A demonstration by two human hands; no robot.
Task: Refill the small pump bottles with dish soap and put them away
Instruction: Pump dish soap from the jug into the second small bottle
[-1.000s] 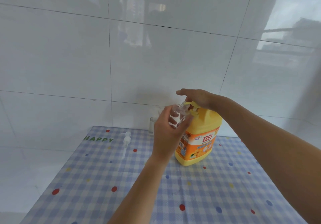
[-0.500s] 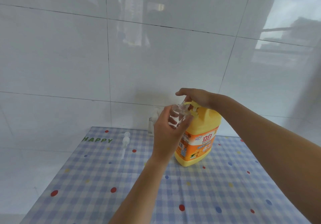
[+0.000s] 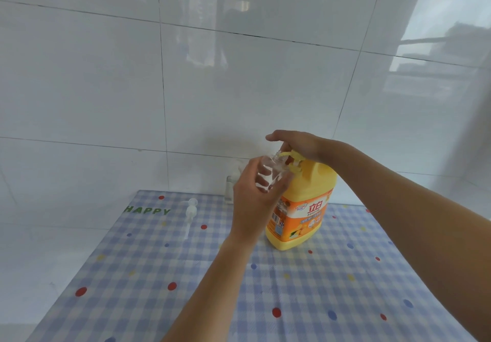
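Head view looks down on a checked tablecloth (image 3: 332, 302) against a tiled wall, with a yellow jug (image 3: 305, 209) of dish soap standing upright on it. The left hand (image 3: 252, 201) holds a clear bottle (image 3: 271, 173) in the air just left of the jug's neck, fingers and thumb wrapped round its body and its open mouth tipped up to the jug's spout (image 3: 285, 154). The right hand (image 3: 299, 145) lies on top of the jug's pump head. One digit sticks out straight, and the others are hidden beneath the hand, so I cannot tell whether they curl round the head or just press on it. The bottle looks clear and I can make out no soap in it, so this fill seems barely begun. A loose pump (image 3: 190, 210) lies flat on the cloth well left of the jug, most likely this bottle's own top. A second bottle (image 3: 230, 187) stands behind the left hand by the wall, left of the jug; how full it is cannot be told. Left to do, by my reading: pump this bottle full, screw the loose pump back in, see to the second bottle if it needs it, and put them away.
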